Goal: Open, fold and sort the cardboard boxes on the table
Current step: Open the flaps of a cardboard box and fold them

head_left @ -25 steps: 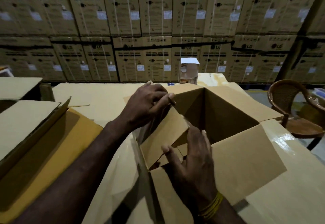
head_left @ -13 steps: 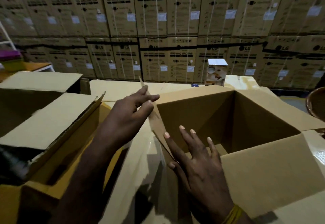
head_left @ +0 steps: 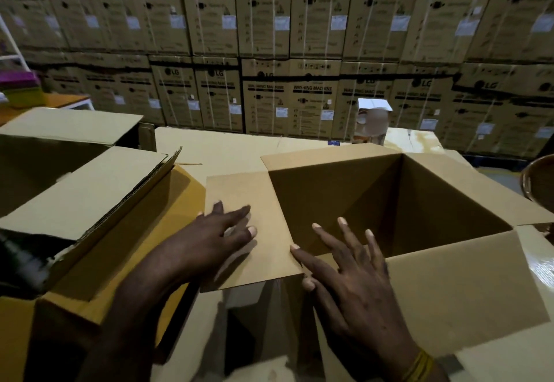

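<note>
A brown cardboard box (head_left: 344,198) stands open in front of me on the table, all its top flaps spread outward and its inside hollow and dark. My left hand (head_left: 209,243) lies flat with straight fingers on the box's left flap (head_left: 239,189), which is folded out level. My right hand (head_left: 350,273) hovers with spread fingers over the box's near left corner, by the near flap (head_left: 455,288). Neither hand holds anything.
A second open cardboard box (head_left: 81,189) sits at the left with its flaps up. A small printed carton (head_left: 371,123) stands at the table's far edge. Stacked washing-machine cartons (head_left: 299,52) fill the background. A brown chair (head_left: 539,180) shows at the right edge.
The box's left flap, held up inside the opening a second ago, has swung outward and now lies flat. My left hand followed it down; my right hand let go and spread.
</note>
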Demonstrator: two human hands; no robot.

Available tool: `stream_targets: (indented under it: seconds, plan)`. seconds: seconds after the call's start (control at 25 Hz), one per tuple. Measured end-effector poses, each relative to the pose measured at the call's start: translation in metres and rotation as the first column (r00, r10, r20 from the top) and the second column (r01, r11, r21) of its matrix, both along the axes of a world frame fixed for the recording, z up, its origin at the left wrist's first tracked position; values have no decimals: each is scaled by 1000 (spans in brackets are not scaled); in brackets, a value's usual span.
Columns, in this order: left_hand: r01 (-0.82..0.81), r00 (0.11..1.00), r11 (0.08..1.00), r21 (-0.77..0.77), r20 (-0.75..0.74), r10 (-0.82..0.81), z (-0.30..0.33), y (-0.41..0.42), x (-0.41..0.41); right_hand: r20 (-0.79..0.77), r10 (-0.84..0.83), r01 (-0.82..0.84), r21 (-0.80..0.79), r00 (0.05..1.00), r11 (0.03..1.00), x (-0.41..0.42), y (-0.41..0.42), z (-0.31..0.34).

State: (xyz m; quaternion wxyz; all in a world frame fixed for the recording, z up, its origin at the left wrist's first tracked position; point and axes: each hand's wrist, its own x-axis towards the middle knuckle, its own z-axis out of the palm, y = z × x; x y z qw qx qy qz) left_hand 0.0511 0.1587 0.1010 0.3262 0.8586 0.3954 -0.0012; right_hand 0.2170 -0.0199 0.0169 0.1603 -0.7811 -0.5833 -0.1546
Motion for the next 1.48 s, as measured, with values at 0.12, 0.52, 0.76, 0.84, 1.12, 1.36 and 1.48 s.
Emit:
stream_targets:
  seconds: [0.12, 0.52, 0.76, 0.84, 1.12, 1.36, 1.48]
  plan:
    - [-1, 999, 998, -64, -48, -2, -22, -1, 12, -19, 3, -2, 10, 1000, 1000, 16, -15, -5]
    - [134, 991, 990, -52, 20, -133, -38, -70, 43, -115, -82, 87, 40, 990, 995, 39, -37, -5]
    - [69, 991, 997, 28, 114, -72, -41, -85, 48, -143, -66, 70, 22, 988, 997, 52, -43, -8]
    - [43, 979, 998, 44, 198, -51, -44, -74, 45, -168, -111, 113, 0, 980, 994, 63, -47, -6]
    - [-121, 926, 965, 232, 378, 26, -54, -24, 52, -220, -383, 377, -68, 897, 924, 105, -66, 1]
    - [-77, 979, 969, 236, 201, 29, -65, -32, 73, -400, -498, 482, -149, 769, 864, 147, -91, 15]
    - [-122, 973, 960, 252, 221, 66, -67, -37, 78, -540, -450, 466, -117, 711, 877, 150, -92, 12]
